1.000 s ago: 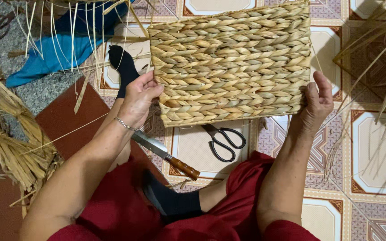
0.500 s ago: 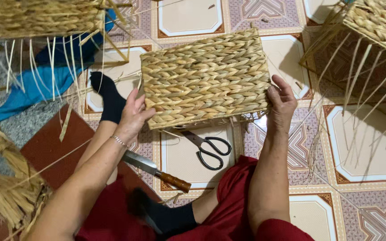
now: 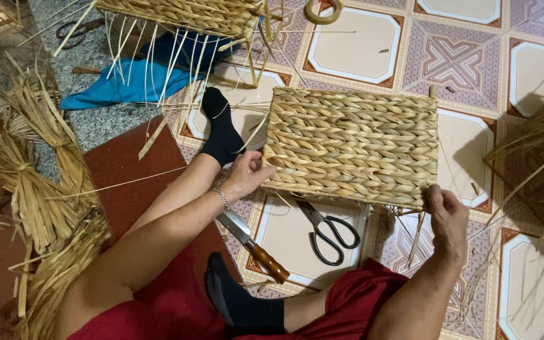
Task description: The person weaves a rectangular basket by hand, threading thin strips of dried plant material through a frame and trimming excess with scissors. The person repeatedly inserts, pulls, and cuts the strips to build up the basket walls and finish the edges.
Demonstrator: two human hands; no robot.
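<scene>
Patterned tile floor (image 3: 347, 38); woven straw panel (image 3: 352, 146) lies ahead, long axis crosswise; left hand (image 3: 247, 173) grips its near-left edge, right hand (image 3: 446, 214) its near-right corner.

Rough braided straw basket (image 3: 352, 146), glossy ceramic floor tiles (image 3: 347, 38), shiny metal knife (image 3: 251, 244) with wooden handle, matt black-handled scissors (image 3: 327, 230)

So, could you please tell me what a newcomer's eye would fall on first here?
A rectangular woven straw panel fills the centre, gripped by the left hand at its left edge and the right hand at its lower right corner. Black scissors and a wooden-handled knife lie on the tiled floor just below it.
</scene>
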